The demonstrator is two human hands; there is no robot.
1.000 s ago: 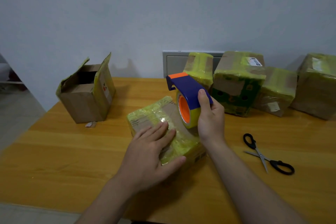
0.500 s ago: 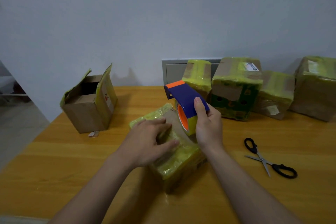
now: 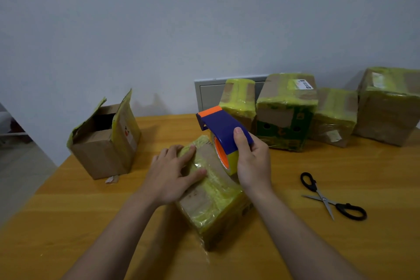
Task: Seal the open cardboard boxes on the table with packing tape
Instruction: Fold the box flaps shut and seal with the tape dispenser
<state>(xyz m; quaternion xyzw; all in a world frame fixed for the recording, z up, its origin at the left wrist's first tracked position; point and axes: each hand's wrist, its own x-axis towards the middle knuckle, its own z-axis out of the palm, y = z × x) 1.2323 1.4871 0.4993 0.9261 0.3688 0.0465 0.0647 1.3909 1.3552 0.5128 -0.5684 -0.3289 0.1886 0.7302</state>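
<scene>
Black scissors (image 3: 324,199), blades apart, at right — grey wall panel (image 3: 209,98) behind.

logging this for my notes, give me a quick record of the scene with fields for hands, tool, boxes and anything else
left hand: rests flat on the box in front, fingers straight
right hand: grips the tape dispenser at that box's far end
box in front: wrapped in yellow-green tape, on the table
open box: far left, flaps up, unsealed
taped boxes: four by the wall
scissors: right, blades apart
</scene>
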